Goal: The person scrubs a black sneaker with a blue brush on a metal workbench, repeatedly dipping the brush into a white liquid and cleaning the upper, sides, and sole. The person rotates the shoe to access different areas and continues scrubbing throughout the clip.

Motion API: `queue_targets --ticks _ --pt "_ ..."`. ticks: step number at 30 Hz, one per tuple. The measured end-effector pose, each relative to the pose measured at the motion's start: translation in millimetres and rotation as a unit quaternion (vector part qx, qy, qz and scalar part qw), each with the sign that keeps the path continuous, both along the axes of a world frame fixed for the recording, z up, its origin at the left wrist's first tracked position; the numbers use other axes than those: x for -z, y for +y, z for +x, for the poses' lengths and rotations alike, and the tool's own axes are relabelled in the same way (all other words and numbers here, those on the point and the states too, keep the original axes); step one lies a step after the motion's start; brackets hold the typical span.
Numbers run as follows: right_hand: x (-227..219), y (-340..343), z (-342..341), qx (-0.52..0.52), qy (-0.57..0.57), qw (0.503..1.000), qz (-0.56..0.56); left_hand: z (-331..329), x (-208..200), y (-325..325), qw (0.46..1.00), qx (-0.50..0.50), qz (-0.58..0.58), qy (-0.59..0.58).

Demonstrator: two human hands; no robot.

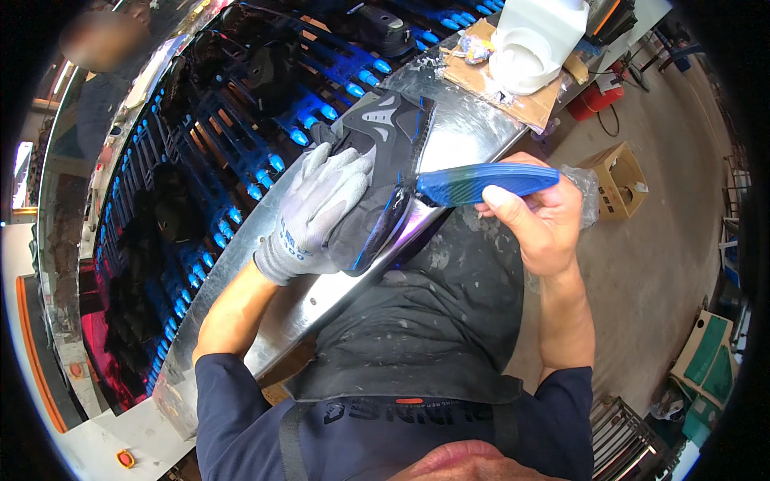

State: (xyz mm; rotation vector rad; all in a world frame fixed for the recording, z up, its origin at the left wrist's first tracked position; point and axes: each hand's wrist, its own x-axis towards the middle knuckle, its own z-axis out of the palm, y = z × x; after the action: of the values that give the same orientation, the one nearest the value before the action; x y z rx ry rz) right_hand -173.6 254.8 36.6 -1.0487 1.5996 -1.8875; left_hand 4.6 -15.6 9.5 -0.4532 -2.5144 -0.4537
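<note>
Closest to you hangs your dark apron (417, 329), flecked with pale spots; just above it your right hand (539, 224), bare, is clenched around the handle of a blue brush (481, 182), thumb lying along its top; the brush's far end meets the edge of a black and grey shoe upper (385, 152); your left hand (317, 212), in a grey glove, lies flat on that upper, fingers spread, pressing it against the shiny metal surface (457, 128); beyond the surface runs a rack of dark frames with blue pegs (241, 136); further right, 1 white container (533, 40) stands on a piece of cardboard (513, 94).
</note>
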Motion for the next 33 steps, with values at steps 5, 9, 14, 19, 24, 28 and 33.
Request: queue_targets --ticks 5,9,14,19,24,28,33 --pt "-2.1 -0.1 -13.6 -0.053 0.019 0.998 0.024 2.3 1.8 -4.1 1.000 0.026 -0.011 -0.012" --pt "1.3 3.4 -15.6 -0.043 0.045 0.998 0.013 2.6 3.1 -6.4 0.999 0.032 -0.016 -0.021" --pt "3.4 -5.6 -24.9 -0.036 -0.082 0.995 0.038 2.6 -2.3 -5.9 0.997 0.035 -0.050 -0.045" --pt "3.9 -7.6 -37.8 -0.095 -0.093 0.990 0.053 0.5 -4.7 -4.0 0.996 0.031 -0.057 -0.056" --pt "4.2 -22.0 -70.2 -0.192 -0.096 0.970 0.110 2.0 4.9 -3.6 0.997 0.024 -0.067 -0.023" --pt "22.0 -22.9 -68.6 -0.189 -0.154 0.969 0.037 -2.0 5.7 -3.7 0.999 0.018 -0.036 0.013" --pt "41.9 -9.6 -26.6 -0.045 -0.194 0.972 -0.125 -9.6 -14.1 8.4 0.999 -0.049 0.014 0.002"
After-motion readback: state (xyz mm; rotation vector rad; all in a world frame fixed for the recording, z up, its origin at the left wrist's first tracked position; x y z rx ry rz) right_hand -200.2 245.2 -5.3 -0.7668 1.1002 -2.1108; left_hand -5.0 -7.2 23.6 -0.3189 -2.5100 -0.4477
